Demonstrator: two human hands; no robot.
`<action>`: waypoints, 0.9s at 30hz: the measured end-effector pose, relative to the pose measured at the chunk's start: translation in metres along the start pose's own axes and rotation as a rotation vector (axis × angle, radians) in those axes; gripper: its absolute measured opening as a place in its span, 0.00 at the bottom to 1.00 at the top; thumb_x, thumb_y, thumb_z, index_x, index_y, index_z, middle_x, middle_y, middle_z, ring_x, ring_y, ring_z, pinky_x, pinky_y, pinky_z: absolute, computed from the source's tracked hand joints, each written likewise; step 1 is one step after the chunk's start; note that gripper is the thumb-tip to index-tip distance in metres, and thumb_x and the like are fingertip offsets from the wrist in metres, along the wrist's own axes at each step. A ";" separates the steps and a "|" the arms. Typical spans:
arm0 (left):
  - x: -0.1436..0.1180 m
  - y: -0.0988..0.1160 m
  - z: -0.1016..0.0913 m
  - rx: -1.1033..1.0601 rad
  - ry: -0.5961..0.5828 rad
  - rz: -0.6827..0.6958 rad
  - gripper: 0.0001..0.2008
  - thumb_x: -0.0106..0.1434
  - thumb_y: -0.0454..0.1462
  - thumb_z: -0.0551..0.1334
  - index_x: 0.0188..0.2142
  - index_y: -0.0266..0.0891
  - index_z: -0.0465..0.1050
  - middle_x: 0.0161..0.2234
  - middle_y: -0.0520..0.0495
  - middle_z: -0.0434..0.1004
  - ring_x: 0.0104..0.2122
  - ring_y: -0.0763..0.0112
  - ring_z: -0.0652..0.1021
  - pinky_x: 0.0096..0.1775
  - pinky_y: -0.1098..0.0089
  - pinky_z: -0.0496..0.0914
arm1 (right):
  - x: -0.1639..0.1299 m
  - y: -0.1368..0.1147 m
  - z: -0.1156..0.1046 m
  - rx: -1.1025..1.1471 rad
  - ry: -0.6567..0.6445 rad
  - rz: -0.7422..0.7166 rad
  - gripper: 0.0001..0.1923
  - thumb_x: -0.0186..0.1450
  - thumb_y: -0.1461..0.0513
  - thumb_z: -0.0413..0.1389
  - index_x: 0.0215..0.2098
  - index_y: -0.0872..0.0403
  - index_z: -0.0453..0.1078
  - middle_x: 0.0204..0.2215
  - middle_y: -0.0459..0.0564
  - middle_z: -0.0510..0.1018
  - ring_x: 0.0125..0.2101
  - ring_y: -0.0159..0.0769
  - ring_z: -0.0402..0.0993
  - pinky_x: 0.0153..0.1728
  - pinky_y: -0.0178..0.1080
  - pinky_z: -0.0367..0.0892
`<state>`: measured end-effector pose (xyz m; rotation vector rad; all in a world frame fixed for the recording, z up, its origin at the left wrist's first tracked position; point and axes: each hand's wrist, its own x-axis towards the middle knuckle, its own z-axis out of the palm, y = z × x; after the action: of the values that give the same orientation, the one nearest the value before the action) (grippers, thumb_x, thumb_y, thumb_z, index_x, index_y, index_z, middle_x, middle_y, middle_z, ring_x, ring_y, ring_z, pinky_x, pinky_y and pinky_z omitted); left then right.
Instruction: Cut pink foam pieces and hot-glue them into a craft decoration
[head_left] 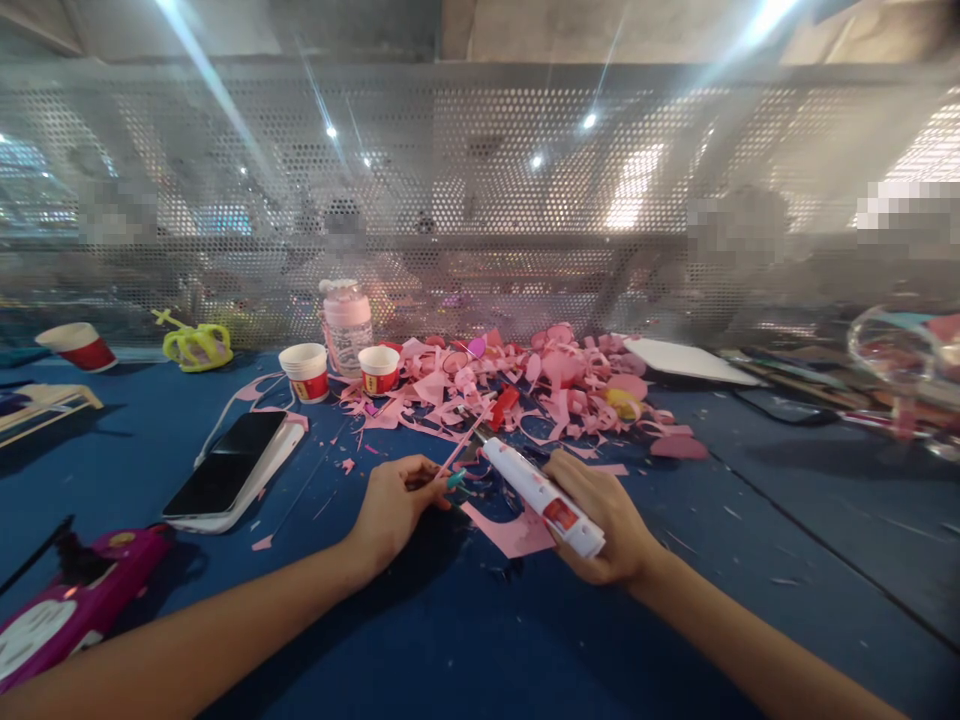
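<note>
Above the blue table (465,650), straight in front of the wearer, the left hand (394,505) pinches a thin pink strip (461,447) between thumb and fingers; the strip slants up and away from the fingertips towards the right hand's side. A small teal piece (456,479) shows right at these fingertips, and whether it is held cannot be told.

To the right of the left hand, the right hand (611,515) is wrapped around a white tool (529,485) with a red patch near its rear end. The tool's dark tip points forward and leftward, close to the pink strip; whether the two touch is unclear. Under the tool, between the two hands, is a pink paper sheet (510,532) with a curved edge.

Beyond both hands spreads a heap of pink scraps (559,368), with a white panel (690,360) past the right hand at its far right. Ahead of the left hand and a little to its left stand a red-and-white cup (379,372), a stack of cups (304,372) and a pink-topped bottle (347,325). Nearer, left of the left hand, a black-screened phone (229,465) lies on a white slab.
</note>
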<state>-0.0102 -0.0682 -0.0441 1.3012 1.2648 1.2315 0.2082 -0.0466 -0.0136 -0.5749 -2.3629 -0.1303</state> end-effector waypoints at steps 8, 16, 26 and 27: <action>0.000 0.001 0.001 0.044 0.019 0.007 0.06 0.50 0.38 0.63 0.26 0.36 0.71 0.23 0.51 0.75 0.22 0.71 0.76 0.28 0.73 0.68 | -0.004 0.004 0.004 -0.006 0.048 0.017 0.04 0.53 0.61 0.44 0.28 0.52 0.53 0.22 0.47 0.60 0.21 0.33 0.57 0.19 0.36 0.52; 0.000 -0.001 0.000 0.044 0.018 0.019 0.06 0.50 0.37 0.63 0.26 0.36 0.72 0.23 0.50 0.76 0.23 0.72 0.76 0.29 0.73 0.68 | -0.004 0.004 0.004 -0.009 0.043 0.029 0.04 0.52 0.61 0.45 0.27 0.52 0.53 0.21 0.46 0.60 0.20 0.33 0.56 0.18 0.35 0.52; 0.001 -0.002 0.000 0.051 0.014 0.020 0.06 0.50 0.37 0.63 0.27 0.36 0.72 0.24 0.49 0.76 0.25 0.70 0.76 0.30 0.71 0.69 | -0.004 0.003 0.005 0.009 0.013 0.030 0.05 0.51 0.62 0.45 0.27 0.52 0.52 0.21 0.46 0.61 0.20 0.33 0.57 0.18 0.35 0.52; 0.001 -0.002 0.000 0.050 0.014 0.021 0.06 0.50 0.38 0.63 0.27 0.36 0.72 0.24 0.49 0.76 0.25 0.70 0.76 0.30 0.71 0.69 | -0.004 0.003 0.005 0.001 0.017 0.031 0.05 0.51 0.62 0.45 0.27 0.52 0.52 0.21 0.47 0.61 0.20 0.33 0.57 0.18 0.35 0.52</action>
<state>-0.0108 -0.0671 -0.0462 1.3475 1.3024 1.2322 0.2095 -0.0442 -0.0198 -0.6076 -2.3364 -0.1193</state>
